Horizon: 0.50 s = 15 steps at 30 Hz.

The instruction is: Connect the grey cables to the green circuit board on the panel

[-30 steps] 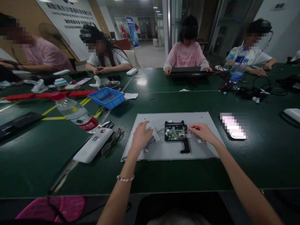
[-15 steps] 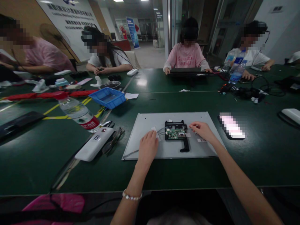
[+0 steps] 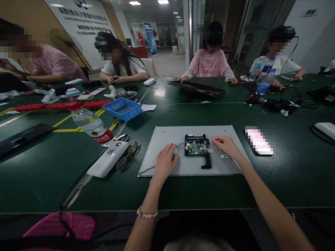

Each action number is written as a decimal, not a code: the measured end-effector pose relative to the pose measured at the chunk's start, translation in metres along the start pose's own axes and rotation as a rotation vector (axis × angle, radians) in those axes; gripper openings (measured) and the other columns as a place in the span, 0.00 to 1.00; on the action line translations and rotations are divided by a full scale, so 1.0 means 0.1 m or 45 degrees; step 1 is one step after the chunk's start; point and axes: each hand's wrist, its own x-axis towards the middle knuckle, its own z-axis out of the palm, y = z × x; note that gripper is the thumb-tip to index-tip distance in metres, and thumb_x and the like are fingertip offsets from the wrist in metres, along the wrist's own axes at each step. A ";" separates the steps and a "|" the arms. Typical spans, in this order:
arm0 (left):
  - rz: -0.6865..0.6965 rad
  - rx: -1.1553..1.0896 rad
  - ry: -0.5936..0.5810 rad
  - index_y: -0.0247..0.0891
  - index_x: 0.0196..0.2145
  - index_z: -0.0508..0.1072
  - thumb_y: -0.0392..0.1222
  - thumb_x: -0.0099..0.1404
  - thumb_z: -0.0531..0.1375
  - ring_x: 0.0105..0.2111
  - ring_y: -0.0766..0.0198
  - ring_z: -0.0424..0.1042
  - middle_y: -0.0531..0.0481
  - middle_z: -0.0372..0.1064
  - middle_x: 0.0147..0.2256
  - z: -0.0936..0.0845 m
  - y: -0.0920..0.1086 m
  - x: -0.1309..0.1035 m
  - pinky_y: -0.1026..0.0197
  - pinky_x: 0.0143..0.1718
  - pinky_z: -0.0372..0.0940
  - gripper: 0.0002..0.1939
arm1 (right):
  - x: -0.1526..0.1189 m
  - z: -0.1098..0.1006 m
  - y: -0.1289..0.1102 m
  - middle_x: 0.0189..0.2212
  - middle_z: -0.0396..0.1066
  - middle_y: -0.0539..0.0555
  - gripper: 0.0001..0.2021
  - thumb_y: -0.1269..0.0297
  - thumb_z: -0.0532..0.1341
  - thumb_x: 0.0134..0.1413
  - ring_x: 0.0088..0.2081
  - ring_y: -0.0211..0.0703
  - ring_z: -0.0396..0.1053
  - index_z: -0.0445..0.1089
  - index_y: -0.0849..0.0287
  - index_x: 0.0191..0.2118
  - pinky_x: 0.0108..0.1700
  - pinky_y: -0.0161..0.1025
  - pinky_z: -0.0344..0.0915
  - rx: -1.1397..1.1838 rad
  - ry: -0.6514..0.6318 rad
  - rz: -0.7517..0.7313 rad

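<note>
One circuit board [image 3: 195,148] lies between the left grip [image 3: 165,159] and right grip [image 3: 225,145], both curled, their hold unclear.

- Dim room; the green worktop [image 3: 199,193] sinks into near-black along the lower edge.
- Ceiling lights [image 3: 163,2] glow at the top; a pale glare patch lies on the worktop's far half.
- The grey panel [image 3: 154,143] looks evenly lit.
- Fine detail on the circuit board [image 3: 196,149] is soft.
- Wide-angle stretch tilts the bottle [image 3: 91,123].
- Pixelation covers the bright phone screen [image 3: 259,141].
</note>
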 end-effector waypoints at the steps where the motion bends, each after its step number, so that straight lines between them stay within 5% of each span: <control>1: 0.002 0.009 -0.002 0.37 0.60 0.59 0.42 0.68 0.50 0.60 0.54 0.57 0.44 0.54 0.62 0.00 0.00 0.00 0.52 0.57 0.56 0.23 | 0.00 0.00 0.00 0.29 0.75 0.55 0.13 0.56 0.58 0.53 0.28 0.43 0.71 0.75 0.60 0.36 0.32 0.38 0.66 0.002 -0.002 0.000; 15: 0.003 0.333 -0.076 0.30 0.63 0.55 0.46 0.70 0.42 0.63 0.54 0.51 0.42 0.46 0.64 0.08 0.10 -0.02 0.51 0.61 0.50 0.28 | 0.03 0.00 0.10 0.31 0.76 0.55 0.14 0.57 0.58 0.51 0.29 0.42 0.71 0.75 0.60 0.35 0.30 0.36 0.65 0.040 -0.008 0.017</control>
